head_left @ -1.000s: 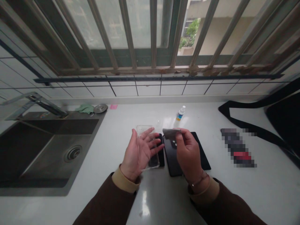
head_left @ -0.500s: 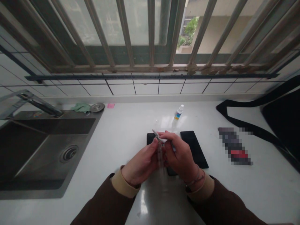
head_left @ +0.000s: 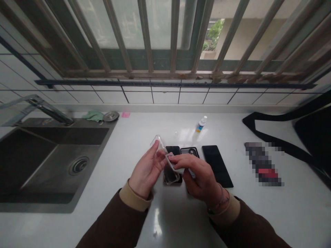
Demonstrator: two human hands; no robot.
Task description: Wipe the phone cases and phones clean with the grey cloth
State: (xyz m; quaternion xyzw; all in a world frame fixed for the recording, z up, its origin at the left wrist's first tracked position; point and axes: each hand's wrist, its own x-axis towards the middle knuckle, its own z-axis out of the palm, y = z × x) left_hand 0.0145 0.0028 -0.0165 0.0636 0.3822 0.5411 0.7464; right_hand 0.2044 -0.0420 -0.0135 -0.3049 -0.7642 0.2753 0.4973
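Clearly, the phone case (head_left: 168, 172) is transparent, pale-edged and tilted.

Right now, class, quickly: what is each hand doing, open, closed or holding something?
Left hand: holding the clear case, thumb along its edge.
Right hand: holding the grey cloth at the case.

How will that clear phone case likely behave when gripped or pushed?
The clear phone case is probably light, being a thin, open shell. It may flex slightly yet seems fairly stiff: its edges look straight in the left hand. Its glossy rim could slip.
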